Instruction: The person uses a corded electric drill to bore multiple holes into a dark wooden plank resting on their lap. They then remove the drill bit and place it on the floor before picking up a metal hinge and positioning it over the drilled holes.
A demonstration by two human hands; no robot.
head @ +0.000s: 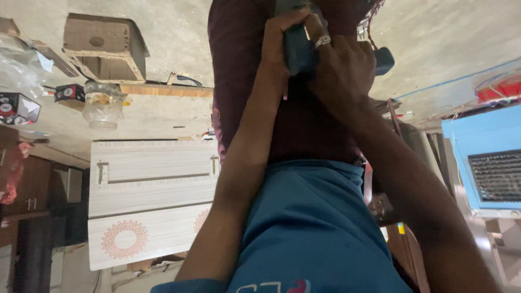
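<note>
— Grey floor is showing all round. What are the hands doing?

— Both are gripping a blue power tool against the maroon trousers. The left hand is wrapping its fingers tight round the body. The right hand, wearing a ring, is clamping on too.

— Is it heavy?

— I'm guessing heavy, hard, a bit slippery, so holding its fat body is working best. A pale cabinet and wooden box are sitting farther off.

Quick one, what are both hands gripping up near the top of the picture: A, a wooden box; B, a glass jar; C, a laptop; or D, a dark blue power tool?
D: the left hand and the right hand are both wrapped around the dark blue power tool; the jar stands apart at the left.
</note>
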